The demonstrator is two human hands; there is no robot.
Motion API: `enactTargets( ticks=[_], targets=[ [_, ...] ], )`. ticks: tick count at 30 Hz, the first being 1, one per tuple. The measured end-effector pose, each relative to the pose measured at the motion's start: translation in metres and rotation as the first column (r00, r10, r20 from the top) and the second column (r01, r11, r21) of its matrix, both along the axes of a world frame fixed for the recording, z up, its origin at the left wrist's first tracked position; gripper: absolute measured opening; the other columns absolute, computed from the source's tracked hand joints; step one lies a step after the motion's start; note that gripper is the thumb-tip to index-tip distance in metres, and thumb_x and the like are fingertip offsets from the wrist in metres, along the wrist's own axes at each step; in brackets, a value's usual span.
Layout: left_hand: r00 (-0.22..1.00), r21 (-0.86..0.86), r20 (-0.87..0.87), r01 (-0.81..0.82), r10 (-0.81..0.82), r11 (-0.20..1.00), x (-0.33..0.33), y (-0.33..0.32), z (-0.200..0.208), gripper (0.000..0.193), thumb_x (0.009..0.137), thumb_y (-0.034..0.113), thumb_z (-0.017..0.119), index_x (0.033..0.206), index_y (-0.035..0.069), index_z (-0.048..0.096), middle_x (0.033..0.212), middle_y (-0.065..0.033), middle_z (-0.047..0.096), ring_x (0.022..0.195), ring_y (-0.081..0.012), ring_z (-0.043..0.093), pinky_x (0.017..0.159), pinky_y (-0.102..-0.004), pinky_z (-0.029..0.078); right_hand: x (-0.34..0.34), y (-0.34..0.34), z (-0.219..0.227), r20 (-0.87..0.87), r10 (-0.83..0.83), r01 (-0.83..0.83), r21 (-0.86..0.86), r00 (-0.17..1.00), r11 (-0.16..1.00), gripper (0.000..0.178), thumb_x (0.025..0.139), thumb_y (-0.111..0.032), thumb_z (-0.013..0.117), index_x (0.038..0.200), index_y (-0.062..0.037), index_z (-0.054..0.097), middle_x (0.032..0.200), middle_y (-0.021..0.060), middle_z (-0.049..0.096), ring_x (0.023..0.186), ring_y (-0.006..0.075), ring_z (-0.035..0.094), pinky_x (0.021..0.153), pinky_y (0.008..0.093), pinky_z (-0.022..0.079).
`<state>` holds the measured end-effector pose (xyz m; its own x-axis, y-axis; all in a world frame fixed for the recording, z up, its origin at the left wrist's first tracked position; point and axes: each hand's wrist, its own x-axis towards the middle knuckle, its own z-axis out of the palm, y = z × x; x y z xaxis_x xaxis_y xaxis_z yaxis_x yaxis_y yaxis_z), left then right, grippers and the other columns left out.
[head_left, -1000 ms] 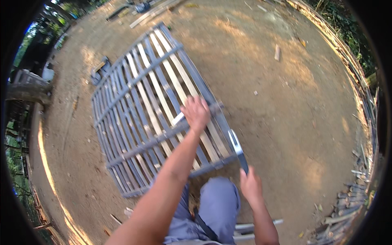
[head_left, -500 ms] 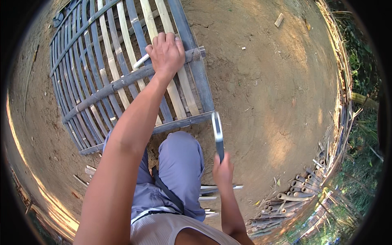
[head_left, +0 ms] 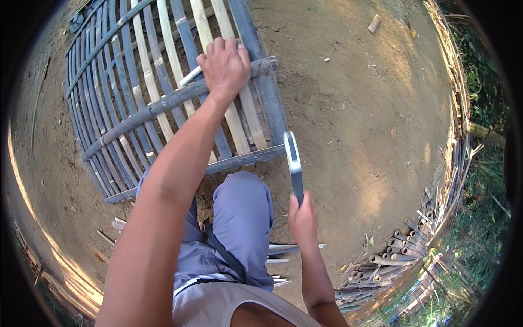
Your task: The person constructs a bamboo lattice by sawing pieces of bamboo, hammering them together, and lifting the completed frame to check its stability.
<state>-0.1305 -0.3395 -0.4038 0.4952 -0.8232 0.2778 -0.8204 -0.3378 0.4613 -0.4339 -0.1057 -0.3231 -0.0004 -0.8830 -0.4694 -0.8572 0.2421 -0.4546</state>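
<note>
head view: at left, the bamboo lattice (head_left: 163, 103) lies on bare earth and reaches to the person's knees, its slats narrow, close-set and mostly weathered grey-blue. a rounded, knotted cross pole (head_left: 122, 128) runs over them. judging by how it lies, the frame looks largely put together, slats spanning the full width; whether each is fastened, or any remain to add, cannot be told. towards the right, some pale slats (head_left: 237, 131) look smoother and fresher-cut.

the left hand (head_left: 226, 68) rests over the pole near its right end, fingers curled closed around a pale stick (head_left: 190, 75) whose smooth end pokes out leftward. right of the grey-purple trousers (head_left: 239, 218), the right hand (head_left: 303, 220) is wrapped firmly round the dark handle of a shiny metal-headed tool (head_left: 295, 169). its head is at the lattice's near right corner; contact is unclear. farthest right, hollow bamboo tubes (head_left: 392, 259) lie heaped.
</note>
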Motion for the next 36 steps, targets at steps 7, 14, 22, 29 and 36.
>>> enactTargets(
  ticks=[7, 14, 22, 29, 36],
  targets=[
    [0.999, -0.044, 0.044, -0.015, 0.016, 0.999, 0.01, 0.005, -0.005, 0.025, 0.098, 0.03, 0.053, 0.1, 0.009, 0.065, 0.106, -0.0116, 0.061, 0.104, -0.0316, 0.057, 0.091, -0.0501, 0.037, -0.012, 0.048, -0.02, 0.006, 0.027, -0.026, -0.065, 1.0, 0.998, 0.028, 0.105, -0.031, 0.059, 0.111, -0.0038, 0.054, 0.079, 0.0284, 0.067, 0.078, 0.0508, 0.067, 0.059, 0.0573, 0.049],
    [1.0, -0.01, 0.011, 0.003, -0.003, 1.0, 0.002, 0.008, -0.008, 0.029, 0.101, 0.032, 0.048, 0.107, 0.009, 0.066, 0.108, -0.0116, 0.063, 0.109, -0.0317, 0.058, 0.093, -0.0513, 0.037, 0.026, -0.044, -0.007, -0.012, 0.054, -0.054, -0.03, 0.998, 0.998, 0.031, 0.102, -0.034, 0.061, 0.113, -0.0055, 0.054, 0.083, 0.0289, 0.068, 0.079, 0.0537, 0.066, 0.062, 0.0578, 0.051],
    [0.995, -0.079, 0.095, -0.005, 0.012, 0.997, 0.005, 0.003, -0.006, 0.027, 0.099, 0.031, 0.05, 0.1, 0.009, 0.066, 0.103, -0.0115, 0.062, 0.103, -0.0318, 0.058, 0.09, -0.0519, 0.037, -0.006, -0.003, 0.006, 0.036, 0.088, -0.088, 0.008, 0.995, 0.996, 0.029, 0.105, -0.029, 0.058, 0.118, -0.0033, 0.054, 0.076, 0.0257, 0.067, 0.076, 0.0497, 0.068, 0.062, 0.0555, 0.05],
    [0.993, -0.067, 0.117, -0.001, 0.009, 0.998, 0.009, 0.004, -0.008, 0.031, 0.1, 0.033, 0.049, 0.102, 0.007, 0.065, 0.105, -0.0134, 0.062, 0.105, -0.0332, 0.059, 0.091, -0.0518, 0.037, -0.03, 0.029, -0.004, 0.045, 0.067, -0.068, 0.015, 0.997, 0.998, 0.034, 0.104, -0.034, 0.06, 0.113, -0.002, 0.054, 0.075, 0.0265, 0.068, 0.073, 0.0504, 0.068, 0.061, 0.058, 0.051],
    [0.997, -0.085, 0.067, 0.031, -0.025, 0.996, 0.002, 0.0, -0.012, 0.03, 0.099, 0.033, 0.05, 0.1, 0.008, 0.067, 0.104, -0.0131, 0.063, 0.105, -0.0326, 0.059, 0.088, -0.0518, 0.038, 0.023, -0.061, -0.004, -0.017, 0.088, -0.089, -0.05, 0.996, 0.995, 0.03, 0.104, -0.031, 0.06, 0.115, -0.004, 0.054, 0.078, 0.0252, 0.068, 0.077, 0.0507, 0.067, 0.062, 0.0579, 0.05]
  ],
)
